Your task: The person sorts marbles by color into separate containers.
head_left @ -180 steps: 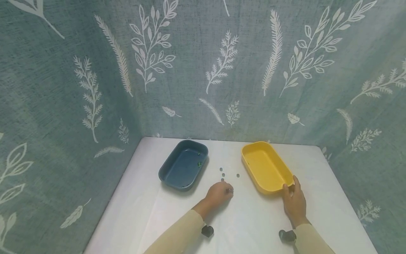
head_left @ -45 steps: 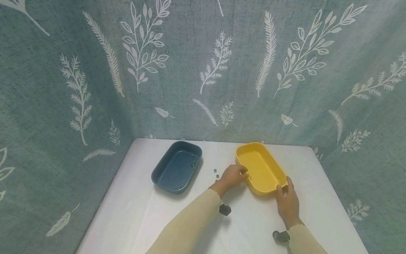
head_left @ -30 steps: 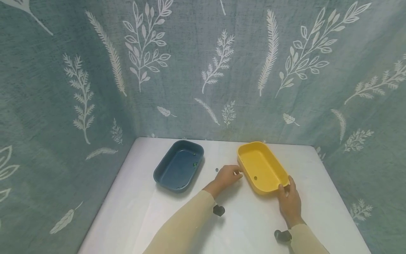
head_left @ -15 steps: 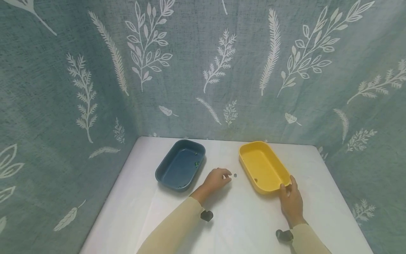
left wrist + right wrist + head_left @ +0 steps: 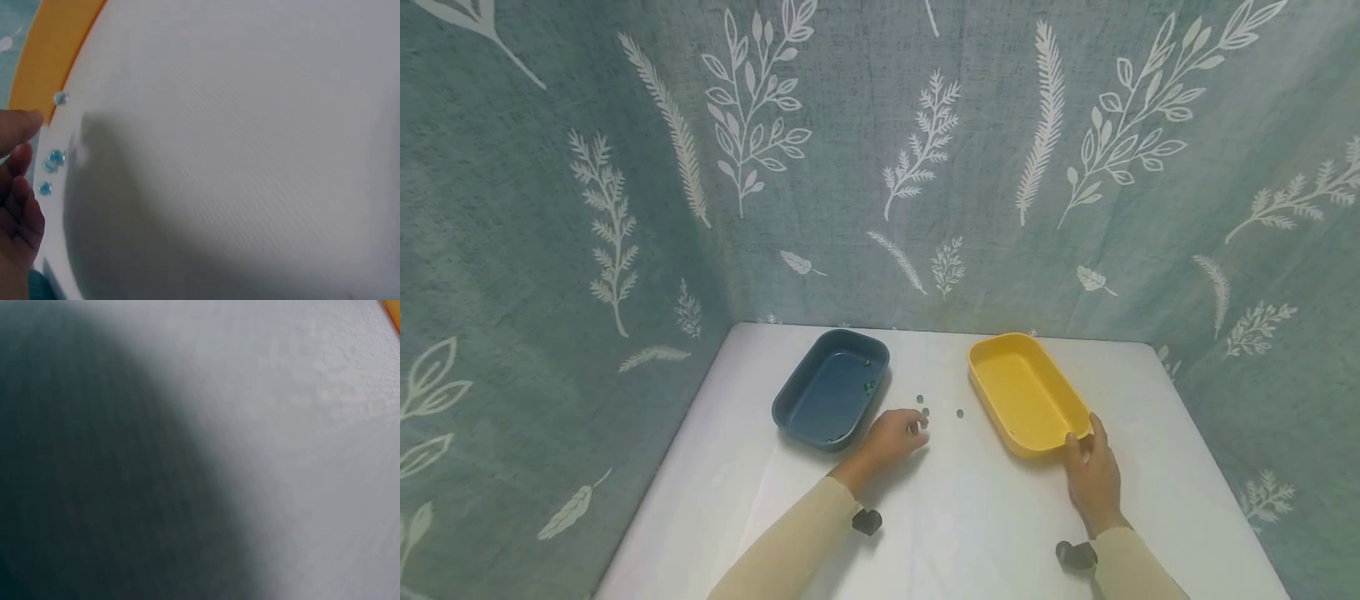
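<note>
My left hand [image 5: 895, 435] hovers low over the white table beside the loose beads, its thumb and fingers parted with nothing visible between them. Small shiny pale blue beads [image 5: 56, 156] lie just past the fingertips in the left wrist view; in the head view a lone bead [image 5: 960, 413] sits farther right. My right hand [image 5: 1093, 479] grips the near right corner of the yellow tray [image 5: 1026, 383], thumb and fingers at its rim. A tiny dark speck shows in that tray near its front wall. The right wrist view catches mostly blurred tabletop and a tray edge [image 5: 394, 314].
A dark blue tray [image 5: 829, 400] stands left of the beads, with several small green bits [image 5: 869, 387] along its right side. Patterned green cloth [image 5: 850, 167] walls the white table [image 5: 970, 517] at the back and both sides.
My left hand was at the yellow tray's left rim, where a bead then showed inside, and has since moved back left to the loose beads. The right hand stays on the tray's corner.
</note>
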`<state>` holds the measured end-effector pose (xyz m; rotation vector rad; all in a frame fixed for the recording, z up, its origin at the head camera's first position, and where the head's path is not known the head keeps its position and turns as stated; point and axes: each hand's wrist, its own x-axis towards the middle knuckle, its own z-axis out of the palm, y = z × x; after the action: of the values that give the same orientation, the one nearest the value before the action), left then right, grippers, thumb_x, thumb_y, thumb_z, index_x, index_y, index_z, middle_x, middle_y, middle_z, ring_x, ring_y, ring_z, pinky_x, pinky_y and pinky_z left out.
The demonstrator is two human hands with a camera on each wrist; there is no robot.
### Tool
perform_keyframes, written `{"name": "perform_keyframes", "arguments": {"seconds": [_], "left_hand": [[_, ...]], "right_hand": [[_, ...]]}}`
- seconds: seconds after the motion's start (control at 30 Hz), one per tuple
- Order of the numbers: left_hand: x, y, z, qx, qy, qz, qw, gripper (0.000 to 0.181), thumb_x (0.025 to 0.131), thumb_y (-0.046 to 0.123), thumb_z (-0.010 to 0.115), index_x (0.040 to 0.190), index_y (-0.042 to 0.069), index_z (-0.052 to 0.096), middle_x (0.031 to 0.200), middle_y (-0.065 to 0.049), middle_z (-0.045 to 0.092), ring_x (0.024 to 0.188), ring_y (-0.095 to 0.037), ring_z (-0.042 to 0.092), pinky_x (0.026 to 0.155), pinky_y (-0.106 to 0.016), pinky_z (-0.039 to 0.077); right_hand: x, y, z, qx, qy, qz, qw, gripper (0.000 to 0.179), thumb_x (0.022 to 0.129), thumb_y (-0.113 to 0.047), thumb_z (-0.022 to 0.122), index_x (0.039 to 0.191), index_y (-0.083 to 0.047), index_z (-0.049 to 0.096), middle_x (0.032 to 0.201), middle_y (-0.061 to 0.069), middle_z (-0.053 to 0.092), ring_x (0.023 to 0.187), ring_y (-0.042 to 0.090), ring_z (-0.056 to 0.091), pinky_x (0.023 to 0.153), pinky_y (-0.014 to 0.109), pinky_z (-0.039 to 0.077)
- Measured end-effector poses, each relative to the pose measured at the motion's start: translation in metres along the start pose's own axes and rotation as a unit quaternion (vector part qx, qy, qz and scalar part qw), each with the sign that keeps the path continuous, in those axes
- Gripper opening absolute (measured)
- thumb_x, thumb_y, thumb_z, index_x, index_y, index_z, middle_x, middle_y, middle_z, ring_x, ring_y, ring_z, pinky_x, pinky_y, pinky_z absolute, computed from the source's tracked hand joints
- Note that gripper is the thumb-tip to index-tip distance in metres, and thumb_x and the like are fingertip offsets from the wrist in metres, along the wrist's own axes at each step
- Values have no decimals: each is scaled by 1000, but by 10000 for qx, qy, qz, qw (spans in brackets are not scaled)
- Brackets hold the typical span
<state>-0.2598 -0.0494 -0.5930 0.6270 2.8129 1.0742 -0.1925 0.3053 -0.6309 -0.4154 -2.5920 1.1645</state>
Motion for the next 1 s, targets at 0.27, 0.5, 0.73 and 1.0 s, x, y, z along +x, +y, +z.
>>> {"name": "perform_keyframes", "arguments": {"seconds": [0.27, 0.5, 0.73, 1.0], "left_hand": [[-1, -19, 3, 3, 179, 39, 9998, 24, 84, 15, 72, 108, 12, 70, 84, 5, 65, 79, -12, 60, 74, -30, 51], [1, -28, 6, -50, 38, 4, 10000, 27, 87, 18, 70, 113, 16, 70, 87, 6, 67, 83, -11, 62, 79, -32, 52], [2, -25, 10, 114, -112, -288, 9995, 40, 89, 27, 69, 129, 24, 64, 98, 7, 69, 96, -13, 64, 90, -35, 50], [1, -23, 16, 417, 30, -358, 9985, 24, 87, 28, 70, 111, 25, 72, 91, 11, 65, 86, -10, 61, 82, -33, 51]], "right_hand": [[1, 1, -1, 1, -19, 55, 10000, 67, 103, -46, 38, 157, -20, 11, 148, 26, 37, 131, 49, 35, 105, 66, 26], [1, 2, 1, 37, -17, 32, 10000, 66, 103, -46, 38, 158, -21, 10, 145, 28, 39, 129, 51, 37, 104, 67, 26], [1, 3, 1, -9, 51, -125, 9999, 65, 103, -43, 39, 157, -20, 12, 143, 28, 41, 128, 51, 38, 104, 66, 26], [1, 5, 0, 18, 59, -164, 9998, 65, 103, -43, 40, 157, -19, 12, 146, 27, 39, 130, 50, 37, 104, 66, 26]]}}
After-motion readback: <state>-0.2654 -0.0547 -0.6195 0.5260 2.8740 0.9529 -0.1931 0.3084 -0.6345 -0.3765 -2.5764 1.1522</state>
